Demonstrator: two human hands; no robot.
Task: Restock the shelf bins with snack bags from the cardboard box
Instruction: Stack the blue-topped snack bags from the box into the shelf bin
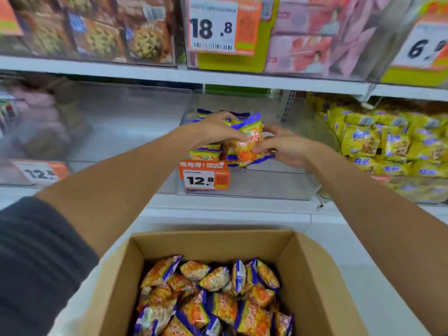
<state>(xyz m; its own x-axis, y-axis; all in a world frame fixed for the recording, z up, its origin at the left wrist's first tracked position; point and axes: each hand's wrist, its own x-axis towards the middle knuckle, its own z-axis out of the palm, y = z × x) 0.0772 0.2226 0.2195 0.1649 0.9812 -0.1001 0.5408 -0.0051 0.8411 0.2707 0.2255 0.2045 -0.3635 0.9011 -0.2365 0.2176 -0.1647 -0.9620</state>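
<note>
An open cardboard box (pixel 312 282) sits low in front of me, holding several orange snack bags with blue edges (pixel 213 301). Both my arms reach over it into a clear shelf bin (pixel 266 187) on the middle shelf. My left hand (pixel 215 128) and my right hand (pixel 282 145) together grip a bunch of the same orange snack bags (pixel 247 144) just above the bin. More such bags (pixel 206 154) lie in the bin under my left hand.
An orange 12.8 price tag (pixel 203 177) hangs on the bin's front. Yellow snack bags (pixel 392 146) fill the bin to the right. A clear bin (pixel 116 141) to the left looks mostly bare. The upper shelf (pixel 218 78) carries packed bins with an 18.8 tag (pixel 213 25).
</note>
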